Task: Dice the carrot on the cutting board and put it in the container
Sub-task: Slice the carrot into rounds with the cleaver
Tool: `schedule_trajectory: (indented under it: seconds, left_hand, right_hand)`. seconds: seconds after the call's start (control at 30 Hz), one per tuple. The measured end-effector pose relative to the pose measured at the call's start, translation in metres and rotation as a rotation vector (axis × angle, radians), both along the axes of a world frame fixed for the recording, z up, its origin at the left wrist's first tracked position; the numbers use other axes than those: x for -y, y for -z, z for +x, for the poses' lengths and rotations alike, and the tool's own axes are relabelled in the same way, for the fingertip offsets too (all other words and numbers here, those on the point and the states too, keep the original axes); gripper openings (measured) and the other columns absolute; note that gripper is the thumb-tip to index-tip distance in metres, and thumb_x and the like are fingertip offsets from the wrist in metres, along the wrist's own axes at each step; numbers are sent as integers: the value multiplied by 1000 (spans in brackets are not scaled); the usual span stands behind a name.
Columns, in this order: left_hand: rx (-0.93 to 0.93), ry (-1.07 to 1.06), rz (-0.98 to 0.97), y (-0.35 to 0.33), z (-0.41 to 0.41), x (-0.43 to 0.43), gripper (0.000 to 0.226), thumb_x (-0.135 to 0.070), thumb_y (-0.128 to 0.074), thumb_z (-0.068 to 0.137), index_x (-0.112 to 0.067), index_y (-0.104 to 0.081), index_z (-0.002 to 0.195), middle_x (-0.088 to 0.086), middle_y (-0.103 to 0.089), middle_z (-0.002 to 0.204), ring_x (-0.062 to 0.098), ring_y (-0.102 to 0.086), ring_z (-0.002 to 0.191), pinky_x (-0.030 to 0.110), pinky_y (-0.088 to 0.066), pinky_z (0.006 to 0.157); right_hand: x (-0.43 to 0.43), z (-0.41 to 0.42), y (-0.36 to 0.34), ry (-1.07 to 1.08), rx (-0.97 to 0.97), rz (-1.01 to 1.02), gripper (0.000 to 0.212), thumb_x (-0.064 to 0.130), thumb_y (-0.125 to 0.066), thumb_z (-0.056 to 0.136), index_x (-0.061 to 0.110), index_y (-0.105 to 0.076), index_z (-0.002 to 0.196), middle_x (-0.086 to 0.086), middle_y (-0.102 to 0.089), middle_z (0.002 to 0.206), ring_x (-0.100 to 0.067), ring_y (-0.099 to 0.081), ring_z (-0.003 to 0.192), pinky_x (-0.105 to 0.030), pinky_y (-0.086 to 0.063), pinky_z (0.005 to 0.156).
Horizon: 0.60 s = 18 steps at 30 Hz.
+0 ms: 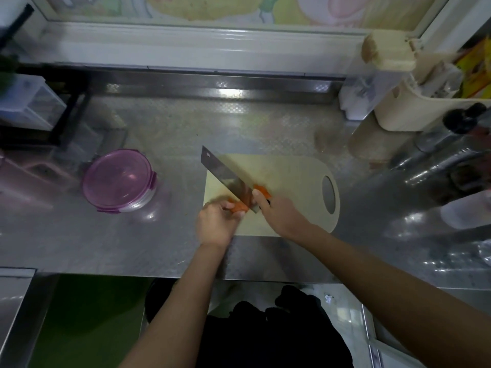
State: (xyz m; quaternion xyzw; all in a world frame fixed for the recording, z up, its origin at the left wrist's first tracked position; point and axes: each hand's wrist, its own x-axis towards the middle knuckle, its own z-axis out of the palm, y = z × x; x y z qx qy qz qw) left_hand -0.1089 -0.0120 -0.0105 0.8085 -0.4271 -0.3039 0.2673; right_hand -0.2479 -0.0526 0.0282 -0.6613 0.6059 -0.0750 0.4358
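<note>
An orange carrot (239, 207) lies on the beige cutting board (292, 176) near its front left corner. My left hand (216, 223) grips the carrot's left end. My right hand (279, 213) grips the handle of a cleaver (225, 175), whose wide blade stands across the carrot and points to the far left. Another orange piece (263, 191) shows just right of the blade. A round container with a purple lid (118, 179) sits shut on the counter, to the left of the board.
The steel counter (172, 123) runs back to a wall ledge. A black rack with a clear box (32, 102) stands far left. A cream holder (414, 107) and dark bottles (465, 120) crowd the far right. The counter's front edge lies just below my wrists.
</note>
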Motion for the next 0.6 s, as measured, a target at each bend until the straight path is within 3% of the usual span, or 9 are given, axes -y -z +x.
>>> schedule_trajectory:
  seconds: [0.1,0.2,0.3,0.43,0.53,0.6]
  left_hand:
    - [10,-1,3,-1,0,1,24,-32,-79,70,-19,-71,87,-3,-70,96,18,-65,91,33,-51,84]
    - [28,2,10,-2,-1,1,26,-34,-79,70,-18,-70,89,-2,-70,98,19,-64,91,33,-52,84]
    - [49,9,8,-4,-1,1,27,-34,-79,71,-17,-70,90,-1,-70,98,20,-64,91,32,-51,83]
    - [39,6,7,-3,-1,1,27,-35,-80,70,-18,-70,89,-1,-70,97,19,-65,90,34,-52,83]
    - [35,4,17,-3,-1,0,27,-36,-79,70,-19,-70,89,-2,-69,98,18,-65,89,34,-52,82]
    - [38,3,12,-2,-1,1,27,-35,-79,71,-19,-70,90,-2,-69,98,19,-64,89,33,-52,82]
  right_hand:
    - [-2,-2,-2,-14,-15,-10,56,44,-30,100,0,-64,100,-26,-65,104,-35,-59,104,-30,-39,84]
    - [-4,-4,-1,-31,-14,-29,46,43,-31,100,13,-58,79,-23,-65,91,-33,-60,93,-26,-34,72]
    - [-6,-3,1,-28,-2,-25,43,43,-31,100,25,-37,62,-1,-50,62,-22,-51,75,-23,-30,68]
    - [-7,0,3,-7,2,-33,40,41,-32,101,35,-24,62,12,-35,58,-17,-44,74,-21,-26,65]
    - [-7,-1,0,-14,1,-29,37,41,-31,101,34,-36,65,8,-44,61,-21,-47,77,-21,-26,65]
    - [-6,-1,-2,-31,10,-21,40,41,-32,101,18,-63,92,-11,-65,89,-30,-57,94,-24,-30,71]
